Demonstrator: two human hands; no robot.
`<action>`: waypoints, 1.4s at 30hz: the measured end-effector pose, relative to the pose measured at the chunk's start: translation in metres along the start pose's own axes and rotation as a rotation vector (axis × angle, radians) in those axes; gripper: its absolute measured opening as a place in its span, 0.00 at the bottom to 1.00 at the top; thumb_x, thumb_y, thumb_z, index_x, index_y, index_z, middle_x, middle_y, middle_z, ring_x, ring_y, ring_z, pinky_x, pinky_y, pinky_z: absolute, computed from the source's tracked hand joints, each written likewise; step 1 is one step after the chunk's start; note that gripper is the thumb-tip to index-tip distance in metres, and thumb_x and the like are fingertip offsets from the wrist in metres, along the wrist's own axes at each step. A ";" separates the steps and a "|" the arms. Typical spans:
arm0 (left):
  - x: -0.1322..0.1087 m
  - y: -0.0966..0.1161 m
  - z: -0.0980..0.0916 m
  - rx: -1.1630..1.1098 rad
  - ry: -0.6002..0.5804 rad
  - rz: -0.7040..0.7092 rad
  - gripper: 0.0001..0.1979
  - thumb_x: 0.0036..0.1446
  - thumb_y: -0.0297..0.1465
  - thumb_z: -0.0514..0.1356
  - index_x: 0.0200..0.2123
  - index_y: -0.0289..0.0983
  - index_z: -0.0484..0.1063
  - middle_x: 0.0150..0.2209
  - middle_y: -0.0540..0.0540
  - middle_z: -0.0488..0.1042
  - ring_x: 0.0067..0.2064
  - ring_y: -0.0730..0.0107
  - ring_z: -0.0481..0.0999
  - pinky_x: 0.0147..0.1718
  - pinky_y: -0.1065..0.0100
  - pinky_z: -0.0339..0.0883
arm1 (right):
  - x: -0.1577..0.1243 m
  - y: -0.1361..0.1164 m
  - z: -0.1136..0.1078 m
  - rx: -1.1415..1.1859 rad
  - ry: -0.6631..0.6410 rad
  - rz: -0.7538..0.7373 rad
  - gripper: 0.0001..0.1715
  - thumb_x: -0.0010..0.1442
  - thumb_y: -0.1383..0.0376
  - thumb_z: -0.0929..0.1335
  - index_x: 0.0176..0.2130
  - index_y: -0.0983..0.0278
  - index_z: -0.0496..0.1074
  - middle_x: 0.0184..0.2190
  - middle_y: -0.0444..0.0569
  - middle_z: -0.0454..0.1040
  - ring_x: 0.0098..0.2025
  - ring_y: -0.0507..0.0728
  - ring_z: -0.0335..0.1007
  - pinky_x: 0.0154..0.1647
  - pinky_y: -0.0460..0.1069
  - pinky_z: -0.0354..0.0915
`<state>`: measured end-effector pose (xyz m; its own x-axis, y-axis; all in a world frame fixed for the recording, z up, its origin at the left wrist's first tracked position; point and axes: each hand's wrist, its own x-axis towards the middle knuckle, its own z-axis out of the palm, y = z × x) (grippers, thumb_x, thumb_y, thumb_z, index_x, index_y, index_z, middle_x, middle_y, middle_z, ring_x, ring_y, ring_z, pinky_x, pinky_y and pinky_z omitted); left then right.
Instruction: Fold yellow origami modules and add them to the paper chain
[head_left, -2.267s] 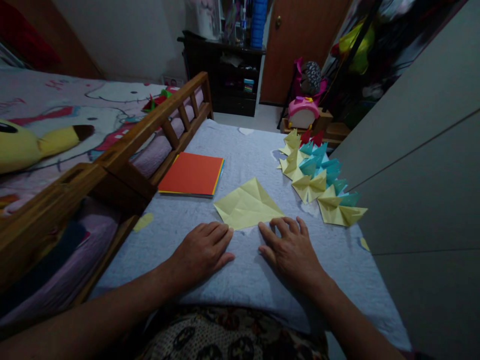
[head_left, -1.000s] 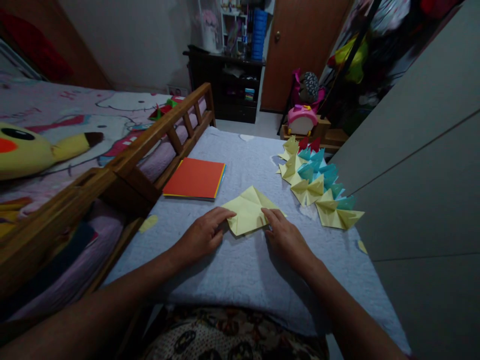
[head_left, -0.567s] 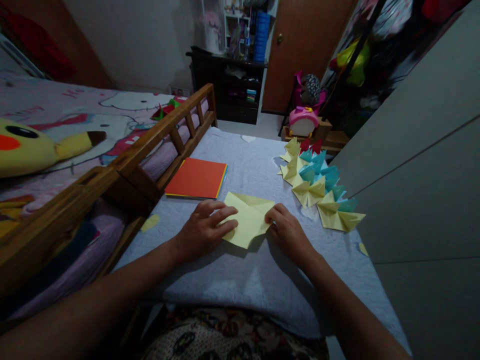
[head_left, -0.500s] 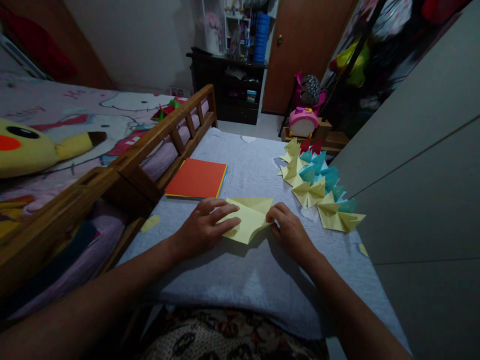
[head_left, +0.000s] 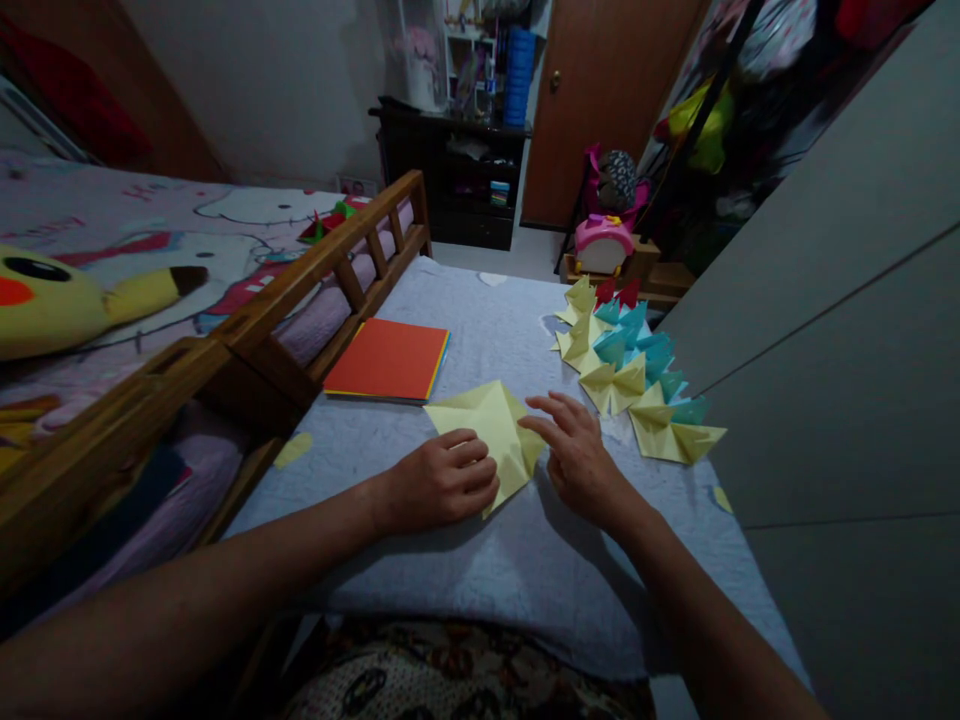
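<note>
A creased pale yellow sheet of origami paper (head_left: 496, 412) lies on the cloth-covered surface in front of me, turned with a corner pointing away. My left hand (head_left: 446, 482) is curled over its lower left part, fingers bent together against the paper; the fingertips are partly hidden. At the right corner of the sheet, my right hand (head_left: 581, 462) has its fingers spread, the index finger and thumb close to the paper's edge. Just beyond, a stack of square paper (head_left: 388, 360) with an orange top sheet lies to the left.
Folded pointed yellow paper pieces (head_left: 611, 384) stand in a row at the right, beside teal ones (head_left: 654, 355) and red ones (head_left: 627, 293). A wooden rail (head_left: 300, 270) runs along the left, with a yellow plush toy (head_left: 64, 305) past it. A pale cabinet (head_left: 847, 400) borders the right.
The yellow paper has opened out and turned so a corner points away. My left hand has shifted right and toward me, fingers curling. My right hand's fingers have let go and spread.
</note>
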<state>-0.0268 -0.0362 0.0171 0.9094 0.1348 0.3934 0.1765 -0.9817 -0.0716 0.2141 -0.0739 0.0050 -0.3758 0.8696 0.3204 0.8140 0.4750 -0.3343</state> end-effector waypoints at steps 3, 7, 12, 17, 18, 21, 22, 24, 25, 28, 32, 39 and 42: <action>0.003 0.004 0.006 0.013 0.001 -0.003 0.10 0.67 0.24 0.55 0.35 0.39 0.74 0.33 0.47 0.76 0.35 0.67 0.73 0.37 0.63 0.68 | -0.010 -0.008 0.000 -0.086 -0.067 -0.056 0.37 0.53 0.82 0.61 0.54 0.54 0.73 0.65 0.48 0.65 0.69 0.66 0.48 0.65 0.67 0.51; -0.003 0.009 0.012 -0.058 0.015 -0.131 0.09 0.66 0.23 0.54 0.34 0.37 0.72 0.34 0.46 0.75 0.33 0.68 0.73 0.33 0.65 0.69 | -0.022 -0.004 0.005 -0.186 -0.048 -0.008 0.23 0.61 0.77 0.64 0.47 0.56 0.77 0.62 0.50 0.69 0.68 0.69 0.51 0.65 0.69 0.49; -0.014 0.019 0.015 -0.139 -0.016 -0.300 0.09 0.58 0.19 0.53 0.32 0.36 0.71 0.33 0.44 0.76 0.32 0.67 0.74 0.29 0.66 0.69 | -0.027 0.006 0.012 -0.134 0.052 0.056 0.12 0.65 0.71 0.66 0.43 0.58 0.78 0.57 0.52 0.73 0.64 0.67 0.56 0.63 0.66 0.54; -0.016 0.021 0.011 -0.266 -0.018 -0.431 0.07 0.56 0.21 0.54 0.33 0.35 0.71 0.35 0.43 0.76 0.35 0.64 0.76 0.31 0.65 0.71 | -0.030 0.004 0.014 -0.060 0.087 0.071 0.13 0.63 0.71 0.67 0.43 0.58 0.79 0.57 0.54 0.71 0.64 0.67 0.56 0.62 0.66 0.56; -0.016 0.020 0.011 -0.281 -0.014 -0.442 0.06 0.57 0.22 0.55 0.33 0.36 0.72 0.35 0.43 0.76 0.35 0.64 0.76 0.31 0.65 0.71 | -0.030 0.004 0.014 -0.059 0.090 0.065 0.13 0.63 0.71 0.67 0.42 0.57 0.79 0.57 0.54 0.71 0.64 0.67 0.56 0.62 0.66 0.56; -0.013 0.019 0.011 -0.293 -0.013 -0.450 0.07 0.60 0.24 0.55 0.33 0.36 0.72 0.34 0.43 0.76 0.34 0.65 0.77 0.31 0.66 0.70 | -0.031 0.004 0.014 -0.077 0.111 0.076 0.10 0.64 0.69 0.67 0.39 0.57 0.79 0.56 0.53 0.71 0.63 0.67 0.57 0.61 0.67 0.56; -0.013 0.018 0.011 -0.284 -0.013 -0.446 0.07 0.61 0.24 0.55 0.33 0.36 0.73 0.34 0.43 0.76 0.34 0.66 0.76 0.30 0.67 0.70 | -0.031 0.005 0.014 -0.087 0.121 0.090 0.10 0.64 0.69 0.68 0.38 0.57 0.79 0.56 0.53 0.71 0.63 0.67 0.57 0.61 0.67 0.55; -0.012 0.019 0.012 -0.244 -0.019 -0.423 0.08 0.61 0.23 0.54 0.32 0.36 0.73 0.33 0.44 0.76 0.33 0.66 0.76 0.29 0.67 0.69 | -0.031 0.006 0.014 -0.100 0.136 0.114 0.10 0.64 0.69 0.67 0.38 0.57 0.79 0.56 0.54 0.71 0.63 0.68 0.56 0.61 0.67 0.55; -0.012 0.020 0.013 -0.218 -0.021 -0.404 0.09 0.61 0.23 0.54 0.31 0.36 0.72 0.32 0.44 0.76 0.32 0.66 0.75 0.29 0.67 0.69 | -0.031 0.006 0.014 -0.102 0.139 0.120 0.10 0.64 0.69 0.67 0.38 0.58 0.79 0.56 0.54 0.70 0.63 0.67 0.56 0.61 0.67 0.55; -0.014 0.022 0.015 -0.178 -0.010 -0.368 0.10 0.60 0.22 0.54 0.29 0.35 0.71 0.32 0.44 0.76 0.31 0.65 0.74 0.29 0.65 0.68 | -0.031 0.007 0.015 -0.090 0.139 0.130 0.10 0.64 0.69 0.67 0.38 0.58 0.79 0.55 0.54 0.70 0.63 0.67 0.57 0.61 0.66 0.56; -0.018 0.023 0.014 -0.339 0.036 -0.487 0.07 0.60 0.23 0.54 0.32 0.35 0.72 0.35 0.43 0.75 0.34 0.65 0.75 0.31 0.66 0.69 | -0.032 0.012 0.019 -0.026 0.137 0.146 0.10 0.64 0.69 0.67 0.37 0.58 0.79 0.54 0.54 0.71 0.62 0.66 0.57 0.60 0.65 0.57; -0.011 0.025 0.007 -0.581 0.091 -0.771 0.10 0.64 0.31 0.58 0.30 0.36 0.71 0.35 0.46 0.72 0.37 0.67 0.72 0.36 0.65 0.68 | -0.033 0.025 0.024 0.090 0.125 0.201 0.09 0.61 0.68 0.69 0.37 0.56 0.80 0.51 0.52 0.73 0.57 0.64 0.62 0.58 0.63 0.60; -0.007 0.027 0.006 -0.590 0.119 -0.859 0.13 0.65 0.33 0.57 0.28 0.37 0.69 0.30 0.48 0.70 0.33 0.68 0.71 0.32 0.66 0.66 | -0.032 0.027 0.022 0.118 0.099 0.223 0.09 0.61 0.67 0.69 0.37 0.56 0.80 0.50 0.52 0.74 0.56 0.64 0.64 0.58 0.63 0.59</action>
<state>-0.0266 -0.0625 0.0067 0.5166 0.8348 0.1904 0.5044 -0.4764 0.7201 0.2386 -0.0859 -0.0344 -0.1437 0.9397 0.3105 0.8123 0.2912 -0.5054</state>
